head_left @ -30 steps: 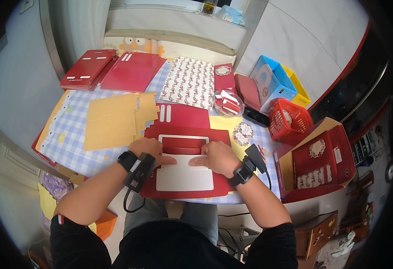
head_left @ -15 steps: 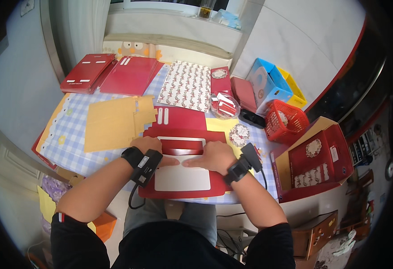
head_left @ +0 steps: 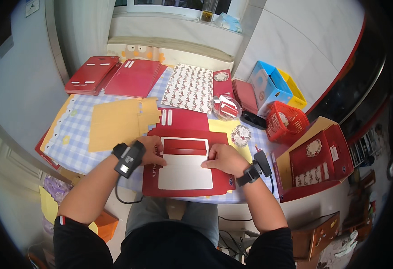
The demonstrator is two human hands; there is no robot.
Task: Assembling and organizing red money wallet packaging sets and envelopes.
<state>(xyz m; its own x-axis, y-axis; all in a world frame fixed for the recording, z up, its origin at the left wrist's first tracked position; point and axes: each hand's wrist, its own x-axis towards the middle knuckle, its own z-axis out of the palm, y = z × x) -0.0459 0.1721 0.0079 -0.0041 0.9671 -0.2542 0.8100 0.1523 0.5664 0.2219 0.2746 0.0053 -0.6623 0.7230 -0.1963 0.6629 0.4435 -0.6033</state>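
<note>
A white folded paper piece [head_left: 185, 178] lies on a larger dark red sheet [head_left: 151, 187] at the table's near edge. Along its upper part, a red panel [head_left: 185, 145] shows inside a white border. My left hand [head_left: 150, 150] is closed at the piece's left edge, thumb pointing inward over the white. At the opposite edge, my right hand [head_left: 225, 159] pinches the paper between thumb and curled fingers. Some fingertips of both hands are hidden.
Behind are a tan paper sheet [head_left: 113, 125], red sheet stacks [head_left: 91, 76], a bird-patterned sheet [head_left: 187, 88] and a round clear container [head_left: 227, 107]. To the right stand a red basket [head_left: 286, 122], a blue box [head_left: 270, 85] and an open red box [head_left: 315, 161].
My hands have moved apart, from thumbs nearly meeting at the middle of the white paper to its left and right edges. The view has shifted slightly.
</note>
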